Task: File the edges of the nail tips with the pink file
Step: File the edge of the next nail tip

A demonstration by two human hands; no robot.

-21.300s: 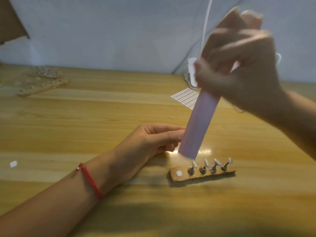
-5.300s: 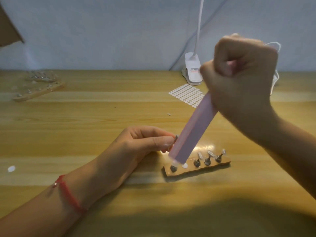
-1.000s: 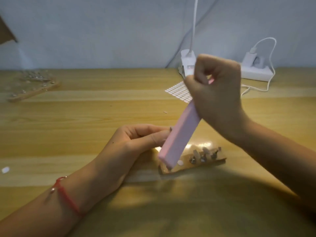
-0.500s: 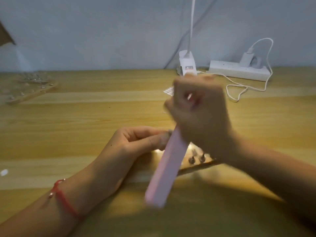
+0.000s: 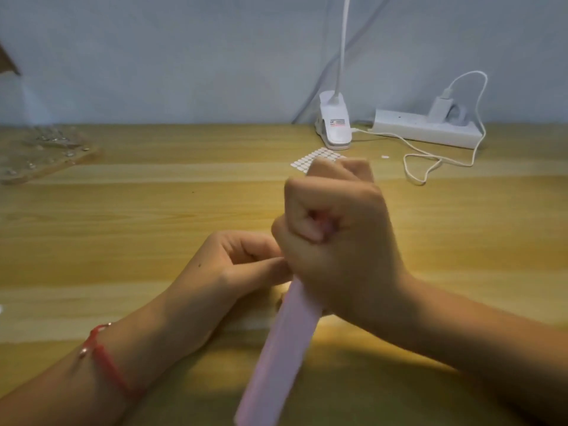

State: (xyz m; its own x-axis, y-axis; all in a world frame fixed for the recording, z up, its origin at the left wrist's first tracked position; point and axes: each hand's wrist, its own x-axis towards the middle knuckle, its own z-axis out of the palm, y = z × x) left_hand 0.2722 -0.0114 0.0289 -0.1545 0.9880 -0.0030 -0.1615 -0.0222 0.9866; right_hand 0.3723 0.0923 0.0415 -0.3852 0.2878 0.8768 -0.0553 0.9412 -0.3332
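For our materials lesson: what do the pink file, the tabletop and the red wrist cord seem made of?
Pink file: probably foam-backed abrasive, matt; thick block, no shine.
Tabletop: wood or wood-look laminate, satin; grain bands, soft lamp glare.
Red wrist cord: likely woven thread; thin, dull.

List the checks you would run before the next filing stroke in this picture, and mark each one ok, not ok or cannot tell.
1. Grip on the tool: ok. The right hand is a fist wrapped round the upper end of the pink file.
2. Nail tips in sight: not ok. The right hand and the file hide them.
3. File resting on a tip's edge: cannot tell, as the contact is hidden.
4. Left hand steadying the work: cannot tell. Its fingertips run behind the right hand.
5. White cable out of the way: ok. It lies far back on the table, apart from both hands.
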